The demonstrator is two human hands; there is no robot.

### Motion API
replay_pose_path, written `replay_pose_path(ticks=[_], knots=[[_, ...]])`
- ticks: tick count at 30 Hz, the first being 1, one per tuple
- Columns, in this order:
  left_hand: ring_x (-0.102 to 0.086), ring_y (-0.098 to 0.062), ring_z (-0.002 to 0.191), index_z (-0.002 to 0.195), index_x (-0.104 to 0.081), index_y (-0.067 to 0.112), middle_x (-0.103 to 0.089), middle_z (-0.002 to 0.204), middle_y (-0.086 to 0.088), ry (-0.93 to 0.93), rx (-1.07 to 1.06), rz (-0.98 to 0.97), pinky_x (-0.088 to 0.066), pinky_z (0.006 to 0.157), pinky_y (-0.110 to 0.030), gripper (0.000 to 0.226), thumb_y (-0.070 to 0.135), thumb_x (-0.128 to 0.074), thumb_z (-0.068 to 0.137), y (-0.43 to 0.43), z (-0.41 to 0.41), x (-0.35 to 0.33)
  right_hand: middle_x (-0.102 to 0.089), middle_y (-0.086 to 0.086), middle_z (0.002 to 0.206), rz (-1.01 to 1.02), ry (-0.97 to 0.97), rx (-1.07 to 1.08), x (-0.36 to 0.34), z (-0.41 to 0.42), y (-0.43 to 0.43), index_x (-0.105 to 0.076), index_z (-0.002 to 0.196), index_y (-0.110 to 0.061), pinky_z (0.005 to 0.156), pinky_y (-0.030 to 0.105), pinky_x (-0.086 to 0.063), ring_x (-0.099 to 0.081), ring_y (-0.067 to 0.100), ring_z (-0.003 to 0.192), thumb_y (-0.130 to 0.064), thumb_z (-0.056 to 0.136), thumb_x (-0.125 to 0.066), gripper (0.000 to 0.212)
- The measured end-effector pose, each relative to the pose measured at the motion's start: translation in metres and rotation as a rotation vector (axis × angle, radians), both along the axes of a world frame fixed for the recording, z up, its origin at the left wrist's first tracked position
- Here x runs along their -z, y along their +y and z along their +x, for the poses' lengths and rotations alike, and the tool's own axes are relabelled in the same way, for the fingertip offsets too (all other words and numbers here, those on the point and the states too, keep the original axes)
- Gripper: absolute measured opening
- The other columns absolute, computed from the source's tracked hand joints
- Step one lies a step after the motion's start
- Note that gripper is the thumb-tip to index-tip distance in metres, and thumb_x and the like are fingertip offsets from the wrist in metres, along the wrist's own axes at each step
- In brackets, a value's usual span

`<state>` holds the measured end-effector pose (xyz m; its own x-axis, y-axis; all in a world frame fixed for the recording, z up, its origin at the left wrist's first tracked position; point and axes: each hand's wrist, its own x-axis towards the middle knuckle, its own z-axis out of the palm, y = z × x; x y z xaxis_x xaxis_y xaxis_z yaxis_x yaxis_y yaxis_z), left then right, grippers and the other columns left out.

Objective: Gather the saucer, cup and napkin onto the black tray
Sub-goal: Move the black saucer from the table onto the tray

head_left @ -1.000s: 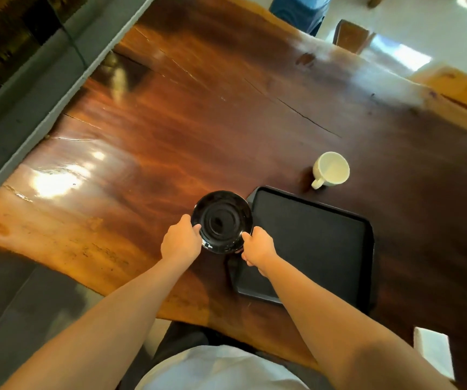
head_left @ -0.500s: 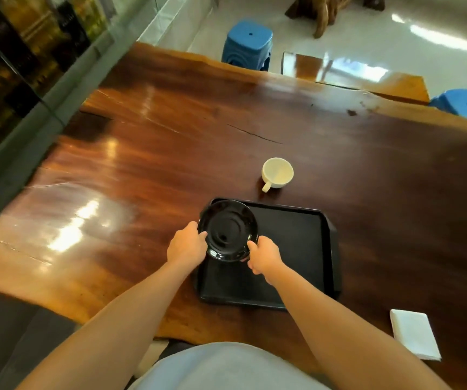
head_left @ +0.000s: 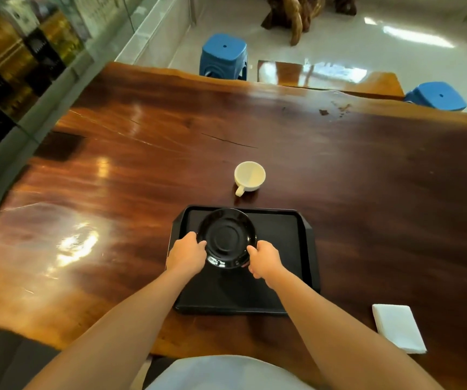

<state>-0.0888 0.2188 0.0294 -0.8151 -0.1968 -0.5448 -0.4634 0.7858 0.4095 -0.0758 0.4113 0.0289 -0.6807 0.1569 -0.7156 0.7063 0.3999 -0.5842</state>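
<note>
A glossy black saucer point(head_left: 226, 237) is held over the far left part of the black tray point(head_left: 288, 249). My left hand point(head_left: 185, 254) grips its left rim and my right hand point(head_left: 263, 258) grips its right rim. Whether the saucer touches the tray floor I cannot tell. A cream cup point(head_left: 249, 177) stands upright on the wooden table just beyond the tray's far edge, its handle pointing toward me. A folded white napkin point(head_left: 398, 327) lies on the table to the right of the tray, near the front edge.
The long dark wooden table point(head_left: 114, 178) stretches left and far. Two blue stools point(head_left: 223, 56) point(head_left: 436, 95) stand behind its far edge. A glass partition point(head_left: 29, 80) runs along the left side.
Both hands carried the saucer rightward from the table beside the tray to a spot over the tray. The camera tilted up, showing more of the room.
</note>
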Motion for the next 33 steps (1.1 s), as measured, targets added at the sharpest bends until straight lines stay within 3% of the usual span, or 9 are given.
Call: replay_pose_path(ticks=[5, 8, 12, 20, 23, 28, 33], knots=[[-0.056, -0.024, 0.072, 0.084, -0.045, 0.014, -0.060, 0.085, -0.007, -0.018, -0.027, 0.009, -0.040, 0.056, -0.034, 0.029, 0.036, -0.050, 0.102, 0.002, -0.002, 0.006, -0.058, 0.010, 0.083, 0.047, 0.011, -0.016, 0.015, -0.009, 0.003, -0.041, 0.073, -0.016, 0.045, 0.025, -0.038, -0.044, 0.014, 0.054, -0.020, 0.104, -0.048, 0.032], [-0.070, -0.026, 0.076, 0.075, -0.046, 0.017, -0.069, 0.085, -0.010, -0.046, -0.080, 0.080, -0.058, 0.068, -0.041, 0.031, 0.036, -0.054, 0.099, -0.006, -0.003, 0.018, -0.052, 0.009, 0.074, 0.056, 0.004, -0.039, 0.023, -0.016, 0.001, -0.034, 0.067, -0.016, 0.044, 0.027, -0.035, -0.039, 0.015, 0.049, -0.019, 0.103, -0.047, 0.039], [-0.073, -0.032, 0.074, 0.069, -0.044, 0.017, -0.073, 0.079, -0.015, -0.091, -0.102, 0.079, -0.062, 0.075, -0.048, 0.035, 0.036, -0.056, 0.095, -0.020, -0.006, 0.032, -0.053, 0.010, 0.072, 0.066, -0.023, -0.080, 0.028, -0.020, -0.007, -0.034, 0.066, -0.016, 0.049, 0.031, -0.040, -0.043, 0.019, 0.052, -0.020, 0.103, -0.048, 0.040], [-0.072, -0.035, 0.074, 0.068, -0.044, 0.016, -0.073, 0.080, -0.013, -0.143, -0.120, 0.071, -0.062, 0.075, -0.050, 0.037, 0.039, -0.059, 0.095, -0.035, -0.019, 0.047, -0.069, 0.019, 0.083, 0.050, -0.076, -0.100, 0.044, -0.035, -0.021, -0.045, 0.071, -0.014, 0.052, 0.029, -0.046, -0.052, 0.016, 0.054, -0.019, 0.102, -0.049, 0.031], [-0.072, -0.035, 0.072, 0.069, -0.046, 0.015, -0.073, 0.079, -0.013, -0.168, -0.118, 0.067, -0.062, 0.075, -0.049, 0.037, 0.038, -0.058, 0.095, -0.040, -0.025, 0.051, -0.060, 0.010, 0.071, 0.043, -0.093, -0.100, 0.051, -0.041, -0.026, -0.043, 0.069, -0.014, 0.051, 0.028, -0.044, -0.050, 0.015, 0.051, -0.019, 0.103, -0.049, 0.034], [-0.072, -0.024, 0.055, 0.071, -0.045, 0.014, -0.074, 0.076, -0.011, -0.195, -0.140, 0.081, -0.063, 0.072, -0.044, 0.034, 0.029, -0.055, 0.101, -0.038, -0.034, 0.044, -0.059, 0.010, 0.077, 0.092, -0.086, -0.147, 0.063, -0.054, -0.033, -0.043, 0.070, -0.014, 0.059, 0.034, -0.050, -0.055, 0.020, 0.062, -0.021, 0.102, -0.050, 0.034], [-0.068, -0.016, 0.051, 0.097, -0.054, 0.010, -0.072, 0.058, -0.007, -0.217, -0.206, 0.100, -0.063, 0.075, -0.042, 0.022, 0.032, -0.052, 0.101, -0.039, -0.042, 0.055, -0.059, 0.011, 0.083, 0.137, -0.053, -0.161, 0.071, -0.064, -0.037, -0.041, 0.071, -0.014, 0.073, 0.045, -0.058, -0.059, 0.022, 0.068, -0.023, 0.102, -0.050, 0.034]])
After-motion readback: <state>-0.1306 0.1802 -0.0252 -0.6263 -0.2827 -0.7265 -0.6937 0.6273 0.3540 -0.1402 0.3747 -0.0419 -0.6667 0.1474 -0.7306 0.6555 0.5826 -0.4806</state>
